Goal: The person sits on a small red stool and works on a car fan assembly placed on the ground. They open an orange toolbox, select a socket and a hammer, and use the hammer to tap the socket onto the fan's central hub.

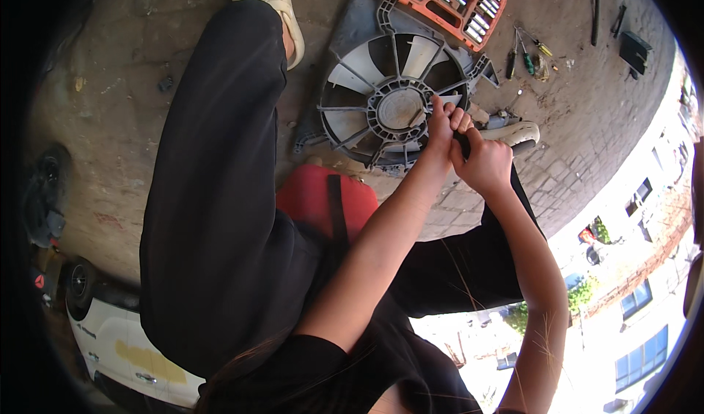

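Observation:
A grey radiator fan [350,129] with a ribbed frame and pale blades lies on the ground in front of me. My left hand [444,126] is closed at the right side of its round hub [400,108], and the fingers hide what they grip. Right beside it, touching it, my right hand [485,159] is wrapped around a black handle [463,145]. The kind of tool is hidden by the hands. A short tan piece [416,118] rests on the hub near my left fingers.
An orange socket set case [480,36] lies open beyond the fan. Several screwdrivers [526,62] lie to its right. Small metal parts [502,118] sit by my right clog [521,133]. A red seat [301,198] is between my legs; a white car [132,352] stands lower left.

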Tool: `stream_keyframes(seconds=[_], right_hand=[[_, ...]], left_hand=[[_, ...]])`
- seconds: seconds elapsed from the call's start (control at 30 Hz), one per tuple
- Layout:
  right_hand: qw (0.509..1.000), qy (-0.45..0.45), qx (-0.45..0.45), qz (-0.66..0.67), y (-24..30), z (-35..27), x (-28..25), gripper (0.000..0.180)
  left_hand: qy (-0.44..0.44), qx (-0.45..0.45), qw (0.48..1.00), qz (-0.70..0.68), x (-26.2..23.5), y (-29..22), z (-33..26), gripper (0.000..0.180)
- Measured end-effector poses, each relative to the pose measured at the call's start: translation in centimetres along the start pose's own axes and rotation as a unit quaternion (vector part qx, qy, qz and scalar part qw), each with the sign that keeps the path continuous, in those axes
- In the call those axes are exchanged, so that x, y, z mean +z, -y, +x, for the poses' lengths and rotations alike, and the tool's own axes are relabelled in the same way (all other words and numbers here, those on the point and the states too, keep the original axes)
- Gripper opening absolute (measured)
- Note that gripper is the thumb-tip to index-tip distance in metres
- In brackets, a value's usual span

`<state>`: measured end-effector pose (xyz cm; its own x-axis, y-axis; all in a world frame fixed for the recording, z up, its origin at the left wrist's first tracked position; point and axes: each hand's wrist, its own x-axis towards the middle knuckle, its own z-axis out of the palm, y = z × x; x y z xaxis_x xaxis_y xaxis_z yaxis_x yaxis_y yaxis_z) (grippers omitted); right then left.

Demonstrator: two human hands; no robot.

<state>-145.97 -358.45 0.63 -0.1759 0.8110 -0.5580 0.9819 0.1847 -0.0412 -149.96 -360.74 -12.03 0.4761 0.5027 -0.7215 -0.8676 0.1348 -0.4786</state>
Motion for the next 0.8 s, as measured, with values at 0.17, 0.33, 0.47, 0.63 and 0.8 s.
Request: stream_keyframes(seconds=[0.17, 0.33, 0.47, 0.63, 0.8], right_hand=[[0.999, 0.009, 0.038, -0.003, 0.9, 0.0, -0.2, 0.024], [0.993, 0.027, -0.089, -0.072, 0.3, 0.4, 0.0, 0.025], [0.965, -0.008, -0.221, -0.144, -0.2, 1.5, -0.6, 0.028], [0.978, 0.042, -0.178, -0.097, -0.7, 2.5, -1.7, 0.025], [0.984, 0.011, -0.161, -0.082, -0.4, 2.2, -0.9, 0.026]], left_hand=[[-0.037, -0.029, 0.999, 0.008, 0.2, -0.3, -0.1, 0.054], [0.05, -0.037, 0.997, -0.048, -0.2, -0.7, -0.5, 0.055], [0.122, -0.036, 0.986, -0.112, -0.6, -0.4, -0.2, 0.056], [0.115, -0.022, 0.987, -0.114, -0.4, -0.1, 0.4, 0.056], [-0.036, -0.065, 0.997, -0.036, 0.4, -1.3, -1.3, 0.053]])
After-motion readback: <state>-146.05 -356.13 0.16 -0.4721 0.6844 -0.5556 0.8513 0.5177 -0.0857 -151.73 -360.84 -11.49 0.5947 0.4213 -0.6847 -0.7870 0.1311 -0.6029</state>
